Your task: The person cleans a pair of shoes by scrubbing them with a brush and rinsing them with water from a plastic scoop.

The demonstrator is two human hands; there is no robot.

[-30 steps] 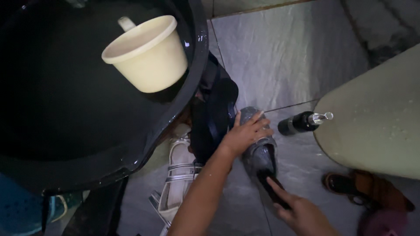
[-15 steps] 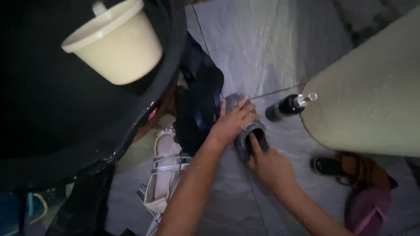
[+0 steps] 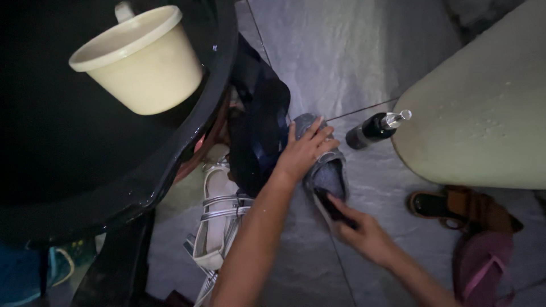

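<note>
Head view, dim light. Landmark: the grey shoe (image 3: 329, 170), lying on the wet tiled floor (image 3: 364, 51), toe pointing away from the wearer. Left hand (image 3: 304, 150) lies flat across the front of the shoe, fingers spread and pressing down, pinning it rather than gripping it. Right hand (image 3: 364, 233) sits at the heel end, fingers curled round a dark brush (image 3: 333, 207) whose head rests at the shoe's opening; handle mostly hidden in the fist. Judged step: scrubbing the heel and inner rim while the shoe is held steady. Next stroke would need the left hand's pressure maintained so the wet shoe does not slide, and the brush kept angled into the opening. Just left of the shoe: a dark blue sandal (image 3: 263, 136), then a white strappy sandal (image 3: 216, 227). Right of the shoe: a dark pump bottle (image 3: 372, 128) lying on its side, with a cream container (image 3: 483, 113) beyond it. Farther left: a black basin (image 3: 170, 170) with a cream dipper (image 3: 139, 59).
</note>
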